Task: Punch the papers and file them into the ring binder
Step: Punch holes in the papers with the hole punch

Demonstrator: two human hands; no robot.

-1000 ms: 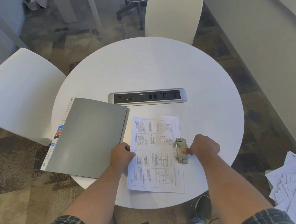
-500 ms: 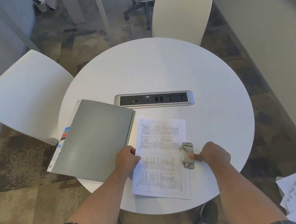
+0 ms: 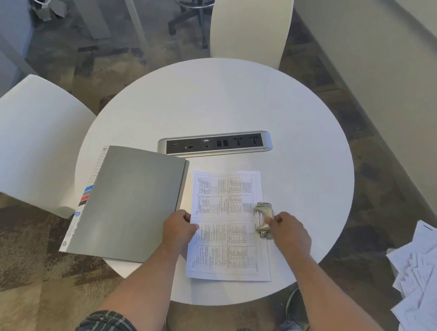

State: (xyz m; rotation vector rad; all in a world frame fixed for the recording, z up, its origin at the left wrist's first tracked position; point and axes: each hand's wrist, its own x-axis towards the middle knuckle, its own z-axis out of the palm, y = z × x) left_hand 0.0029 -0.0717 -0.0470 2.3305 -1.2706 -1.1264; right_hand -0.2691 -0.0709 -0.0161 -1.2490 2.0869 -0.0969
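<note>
Left hand (image 3: 178, 227) pins thin, floppy printed white paper sheet (image 3: 231, 224); right hand (image 3: 288, 230) grips small, rigid metal hole punch (image 3: 262, 218) at sheet's right edge.

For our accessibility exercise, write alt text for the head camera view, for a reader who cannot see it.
Seen from above, a person's right hand grips a metal hole punch at the right edge of a printed sheet while the left hand steadies its left edge. A grey ring binder lies left of it on a round white table.
</note>
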